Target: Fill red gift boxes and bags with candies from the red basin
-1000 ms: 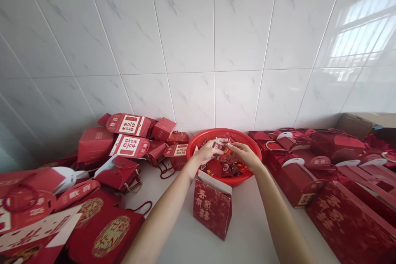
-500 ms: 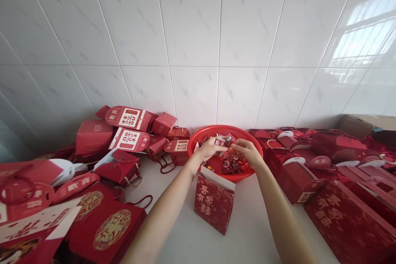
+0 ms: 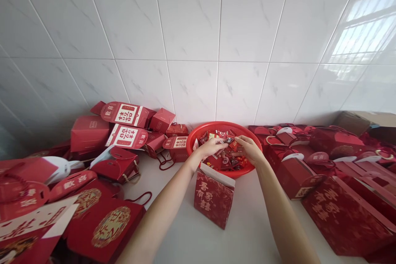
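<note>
Both my hands are over a red plastic basket (image 3: 198,128) of wrapped candies (image 3: 227,160). My left hand (image 3: 210,148) reaches in from the left with its fingers bent together; whatever they grip is hard to make out. Across from it, my right hand (image 3: 250,149) pinches a small red wrapped candy (image 3: 234,145) between thumb and fingers. A dark wrapped candy lies close to the left fingertips. In front of the basket, between my forearms, stands a red gift box (image 3: 213,198) with gold characters, its pale top flap raised.
Red gift boxes (image 3: 123,113) are piled on the left, some with cord handles. Rows of red boxes (image 3: 300,173) fill the right side. A brown cardboard box (image 3: 352,121) sits at the back right. The white tiled wall (image 3: 192,90) rises behind the basket.
My hands have shifted slightly within the basket, and the candies between them lie differently. A red candy now shows at my right fingertips. The view has tilted down a little.
</note>
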Demonstrator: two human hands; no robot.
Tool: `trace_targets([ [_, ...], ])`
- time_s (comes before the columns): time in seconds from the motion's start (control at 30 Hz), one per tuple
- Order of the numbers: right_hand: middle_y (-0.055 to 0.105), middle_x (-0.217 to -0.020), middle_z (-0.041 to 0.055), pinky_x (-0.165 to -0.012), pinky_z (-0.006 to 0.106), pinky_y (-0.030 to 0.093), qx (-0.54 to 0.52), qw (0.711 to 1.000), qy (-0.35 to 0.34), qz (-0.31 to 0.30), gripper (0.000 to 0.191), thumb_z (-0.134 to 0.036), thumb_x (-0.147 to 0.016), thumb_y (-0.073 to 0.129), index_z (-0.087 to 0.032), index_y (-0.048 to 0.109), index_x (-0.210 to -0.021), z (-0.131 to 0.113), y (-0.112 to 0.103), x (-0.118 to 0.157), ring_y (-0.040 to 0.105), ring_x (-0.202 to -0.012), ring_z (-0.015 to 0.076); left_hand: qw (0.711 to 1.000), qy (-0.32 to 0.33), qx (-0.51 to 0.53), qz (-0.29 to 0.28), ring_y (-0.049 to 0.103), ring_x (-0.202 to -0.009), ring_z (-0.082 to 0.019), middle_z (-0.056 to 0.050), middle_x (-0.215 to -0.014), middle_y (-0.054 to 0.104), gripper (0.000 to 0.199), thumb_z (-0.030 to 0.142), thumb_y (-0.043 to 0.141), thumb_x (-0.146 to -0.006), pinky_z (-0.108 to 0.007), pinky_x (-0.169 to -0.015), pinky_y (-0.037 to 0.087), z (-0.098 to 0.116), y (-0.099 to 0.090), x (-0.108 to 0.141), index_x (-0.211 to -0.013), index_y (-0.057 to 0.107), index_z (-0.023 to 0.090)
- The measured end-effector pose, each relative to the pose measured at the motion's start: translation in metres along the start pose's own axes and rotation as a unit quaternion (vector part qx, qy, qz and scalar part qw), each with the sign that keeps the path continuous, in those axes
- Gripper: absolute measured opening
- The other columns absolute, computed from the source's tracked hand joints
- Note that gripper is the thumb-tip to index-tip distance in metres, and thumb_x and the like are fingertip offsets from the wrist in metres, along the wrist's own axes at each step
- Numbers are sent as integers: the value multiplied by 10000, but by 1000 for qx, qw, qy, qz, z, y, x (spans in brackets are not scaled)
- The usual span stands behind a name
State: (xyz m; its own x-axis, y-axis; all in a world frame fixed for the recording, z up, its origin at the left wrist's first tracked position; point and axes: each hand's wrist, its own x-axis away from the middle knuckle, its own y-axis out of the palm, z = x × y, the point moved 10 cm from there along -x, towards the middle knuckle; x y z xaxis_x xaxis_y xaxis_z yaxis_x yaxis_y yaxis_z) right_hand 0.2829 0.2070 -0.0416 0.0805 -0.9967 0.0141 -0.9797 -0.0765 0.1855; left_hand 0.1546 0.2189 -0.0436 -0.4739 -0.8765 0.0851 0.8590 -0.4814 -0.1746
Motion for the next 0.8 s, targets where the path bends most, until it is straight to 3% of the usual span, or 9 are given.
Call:
trace_targets([
  [0.13,600,-726,0,-526,285,598,14,1000,13,10,333,-443,-719,799,-209,565,-759,3,0,0,572,-548,120,1000,-16,-5,-4,504,-500,-119,41,-534,541,265,408,713,-828,-258,-546,428,0,5,2,-946,724,172],
  [0.23,638,-741,12,-507,268,574,22,999,23,19,302,-415,-726,787,-208,570,-768,4,-1,1,624,-566,144,1000,-28,2,0,545,-540,-146,3,-608,609,325,472,628,-859,-280,-563,448,2,7,4,-984,726,189],
  [0.47,685,-815,21,-478,225,499,-7,1000,7,12,356,-371,-621,828,-211,549,-774,0,-3,2,654,-652,160,997,11,4,81,596,-623,-189,-16,-559,587,341,444,525,-849,-322,-693,503,8,-16,-4,-739,696,170],
  [0.63,687,-911,32,-470,223,479,1,999,32,-36,326,-304,-675,765,-213,670,-973,0,6,4,642,-670,147,990,74,6,116,626,-1080,-234,-53,-1040,747,293,386,624,-812,-330,-956,467,15,-27,-8,-981,749,182],
  [0.8,619,-732,-15,-400,174,350,14,997,45,-58,330,-344,-596,854,-178,686,-826,1,14,8,521,-574,87,992,124,-14,27,571,-1247,-264,-70,-1196,733,380,451,675,-814,-361,-1116,366,26,-5,-4,-1081,769,197],
])
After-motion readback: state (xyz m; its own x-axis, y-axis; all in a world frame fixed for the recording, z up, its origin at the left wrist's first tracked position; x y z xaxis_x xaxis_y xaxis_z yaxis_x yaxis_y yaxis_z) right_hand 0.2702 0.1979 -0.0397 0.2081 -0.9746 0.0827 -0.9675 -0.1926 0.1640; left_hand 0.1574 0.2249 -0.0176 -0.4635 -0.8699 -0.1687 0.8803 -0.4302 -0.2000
